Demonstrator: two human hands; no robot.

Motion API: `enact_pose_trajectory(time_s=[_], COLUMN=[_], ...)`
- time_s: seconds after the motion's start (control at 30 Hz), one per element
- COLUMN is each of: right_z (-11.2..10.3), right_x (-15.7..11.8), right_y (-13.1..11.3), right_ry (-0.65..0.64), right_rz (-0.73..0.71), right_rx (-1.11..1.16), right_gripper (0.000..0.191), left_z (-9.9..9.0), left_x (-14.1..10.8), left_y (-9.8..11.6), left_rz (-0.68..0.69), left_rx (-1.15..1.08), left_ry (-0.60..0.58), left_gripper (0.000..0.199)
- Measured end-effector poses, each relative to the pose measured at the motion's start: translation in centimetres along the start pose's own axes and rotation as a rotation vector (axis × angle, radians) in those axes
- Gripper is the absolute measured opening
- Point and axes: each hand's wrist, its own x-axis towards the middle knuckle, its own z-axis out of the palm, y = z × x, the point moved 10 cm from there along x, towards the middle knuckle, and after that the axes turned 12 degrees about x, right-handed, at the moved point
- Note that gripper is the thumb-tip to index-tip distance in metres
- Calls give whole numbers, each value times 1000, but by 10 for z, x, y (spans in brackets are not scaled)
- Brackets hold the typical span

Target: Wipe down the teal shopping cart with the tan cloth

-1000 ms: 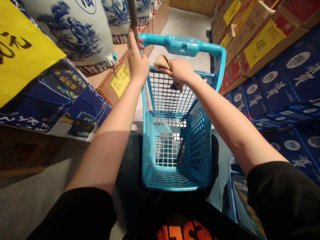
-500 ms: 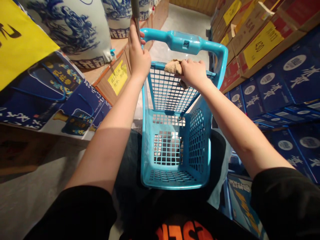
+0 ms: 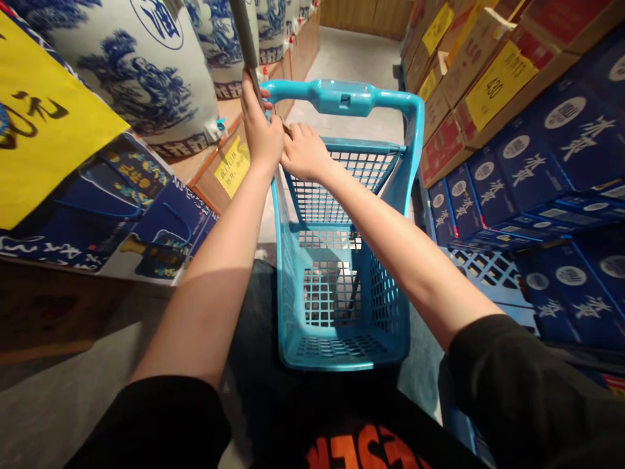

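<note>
A light-blue plastic shopping cart (image 3: 344, 358) with grid walls stands right in front of my body, nothing lying in its basket. My left hand (image 3: 263, 133) is closed around a grey pole (image 3: 243, 29) at the left end of the cart's blue handle (image 3: 344, 99). My right hand (image 3: 306, 153) is beside it, at the left end of the basket's far rim, closed on a tan cloth (image 3: 287, 130). Only a small edge of the cloth shows past my fingers. The two hands touch or nearly touch.
Large blue-and-white jars (image 3: 146, 85) stand on a wooden counter along the left, with blue gift bags (image 3: 141, 195) nearer. Stacked blue boxes (image 3: 517, 172) and brown cartons (image 3: 481, 55) line the right. A grey floor aisle (image 3: 356, 52) runs ahead between them.
My right hand has slid left along the basket's far rim with the cloth, up to my left hand. My left hand stays on the pole. The view has shifted slightly.
</note>
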Motion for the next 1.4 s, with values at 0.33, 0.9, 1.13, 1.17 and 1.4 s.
enact_pose_trajectory(time_s=[0.33, 0.9, 1.13, 1.17, 1.4], right_z=[-31, -25, -40, -46, -68], right_x=[-78, -26, -63, -74, -111], right_y=[75, 22, 62, 75, 128], right_ry=[162, -10, -21, -14, -11], right_rz=[173, 146, 198, 238, 336], right_rx=[65, 30, 100, 98, 98], right_gripper=[52, 66, 42, 40, 42], left_z=[16, 14, 5, 8, 22], left_x=[15, 11, 10, 12, 13], left_y=[-7, -8, -3, -4, -14], left_rz=[-63, -85, -77, -87, 64], left_rx=[-19, -30, -35, -22, -92], left_ry=[-116, -145, -134, -147, -90], left_gripper=[102, 104, 97, 97, 102])
